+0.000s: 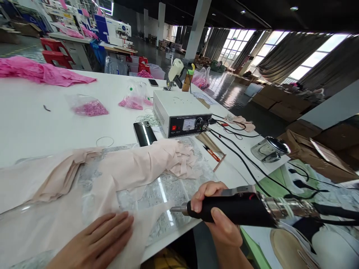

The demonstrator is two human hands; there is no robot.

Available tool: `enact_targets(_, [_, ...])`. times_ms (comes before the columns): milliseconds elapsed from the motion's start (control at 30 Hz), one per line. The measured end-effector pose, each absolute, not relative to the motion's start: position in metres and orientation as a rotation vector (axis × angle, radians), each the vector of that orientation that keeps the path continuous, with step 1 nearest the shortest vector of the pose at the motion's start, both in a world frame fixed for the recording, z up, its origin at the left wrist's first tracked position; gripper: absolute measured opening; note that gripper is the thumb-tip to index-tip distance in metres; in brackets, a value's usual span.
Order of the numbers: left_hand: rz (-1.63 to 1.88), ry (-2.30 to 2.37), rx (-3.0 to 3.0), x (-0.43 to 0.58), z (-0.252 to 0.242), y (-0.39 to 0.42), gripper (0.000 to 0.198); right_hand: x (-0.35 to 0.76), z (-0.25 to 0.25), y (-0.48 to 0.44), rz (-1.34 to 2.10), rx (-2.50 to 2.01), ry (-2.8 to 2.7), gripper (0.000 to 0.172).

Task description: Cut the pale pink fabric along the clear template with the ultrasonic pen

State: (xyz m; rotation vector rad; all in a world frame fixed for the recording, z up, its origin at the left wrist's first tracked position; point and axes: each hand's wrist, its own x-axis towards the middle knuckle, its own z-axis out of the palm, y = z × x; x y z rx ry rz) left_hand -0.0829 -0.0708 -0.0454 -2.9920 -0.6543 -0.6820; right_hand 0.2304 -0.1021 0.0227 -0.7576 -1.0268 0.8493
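My left hand (98, 237) lies flat, fingers stretched out, on a thin pale pink fabric piece (147, 220) spread over a clear-covered, marble-patterned mat (182, 190). My right hand (221, 216) is wrapped round a black ultrasonic handpiece (235, 209) with a narrow metal tip. The tip points left and meets or hovers just at the fabric's pointed corner; I cannot tell whether they touch. Behind the left hand are a bunched pile of pale pink fabric (151, 160) and a folded stack of the same cloth (56, 175).
A white control box (182, 112) stands on the white table (67, 130), with black cables (244, 160) running to the handpiece. Nearby lie a dark phone (144, 133), orange snips (212, 153) and bags of pink pieces (91, 107). A metal mug (267, 149) stands at the right edge.
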Motion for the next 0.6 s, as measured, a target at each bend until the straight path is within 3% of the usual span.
enact_targets(200, [-0.458,-0.396,-2.958,-0.065,-0.008,-0.066,0.038,0.230,0.019,-0.098,0.859,-0.717,-1.034,0.017])
enact_targets(367, [-0.495,-0.541,-2.961,-0.060,-0.013,-0.063,0.044,0.236,0.021,-0.104,0.902,-0.744,-1.055,0.017])
enact_targets(600, [-0.560,-0.631,-2.954,-0.050,-0.015,-0.075,0.037,0.238,0.022,-0.109,0.920,-0.758,-1.058,0.018])
